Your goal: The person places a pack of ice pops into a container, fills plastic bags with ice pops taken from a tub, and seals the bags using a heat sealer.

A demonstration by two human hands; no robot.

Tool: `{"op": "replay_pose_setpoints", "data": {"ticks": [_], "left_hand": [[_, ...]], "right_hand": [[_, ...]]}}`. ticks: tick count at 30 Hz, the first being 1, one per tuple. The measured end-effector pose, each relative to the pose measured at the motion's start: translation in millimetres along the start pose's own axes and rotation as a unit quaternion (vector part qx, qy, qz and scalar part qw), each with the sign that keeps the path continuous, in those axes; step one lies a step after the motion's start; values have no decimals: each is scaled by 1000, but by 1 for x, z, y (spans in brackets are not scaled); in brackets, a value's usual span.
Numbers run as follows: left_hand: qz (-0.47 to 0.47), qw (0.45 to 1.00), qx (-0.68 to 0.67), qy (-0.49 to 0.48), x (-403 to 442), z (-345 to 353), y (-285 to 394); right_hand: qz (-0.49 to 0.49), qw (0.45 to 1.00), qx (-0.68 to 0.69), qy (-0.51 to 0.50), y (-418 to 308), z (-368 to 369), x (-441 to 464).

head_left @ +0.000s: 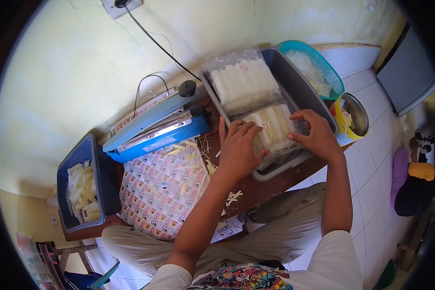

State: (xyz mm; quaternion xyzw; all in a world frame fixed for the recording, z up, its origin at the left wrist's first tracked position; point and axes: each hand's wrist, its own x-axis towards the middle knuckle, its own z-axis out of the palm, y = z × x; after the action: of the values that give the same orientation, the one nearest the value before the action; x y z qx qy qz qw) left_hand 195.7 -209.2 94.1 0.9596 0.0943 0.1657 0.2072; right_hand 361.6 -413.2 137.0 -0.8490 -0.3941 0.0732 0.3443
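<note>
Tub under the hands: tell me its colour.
Grey. The tub shows best in the head view, the only one.

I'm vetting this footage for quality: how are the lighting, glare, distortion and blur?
Head view: wall brightly lit, shadowed beside the blue bin; head view: highlights on the upper plastic pack and the metal strip; head view: rounded black border, suggesting a wide-angle lens; head view: left hand and right hand fairly sharp, no obvious motion blur.

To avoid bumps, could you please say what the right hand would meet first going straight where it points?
The right hand would probably meet the nearer clear packet in the gray bin, though depth is unclear.
</note>
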Motion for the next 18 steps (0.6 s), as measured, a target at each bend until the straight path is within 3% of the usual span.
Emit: {"op": "replay_pose_setpoints", "data": {"ticks": [3,5,8,18], "left_hand": [[31,996,-61,49,-3,5,-11],[59,976,-181,107,-11,3,-17],[53,947,-278,151,-28,-8,-24],[-17,961,-257,98,-116,-114,-89]], "right_hand": [[-30,999,26,28,-22,3,0],[-128,990,-5,58,-31,11,1],[-176,983,-3,55,-59,23,2],[-269,961,54,-10,-142,89,4]]}}
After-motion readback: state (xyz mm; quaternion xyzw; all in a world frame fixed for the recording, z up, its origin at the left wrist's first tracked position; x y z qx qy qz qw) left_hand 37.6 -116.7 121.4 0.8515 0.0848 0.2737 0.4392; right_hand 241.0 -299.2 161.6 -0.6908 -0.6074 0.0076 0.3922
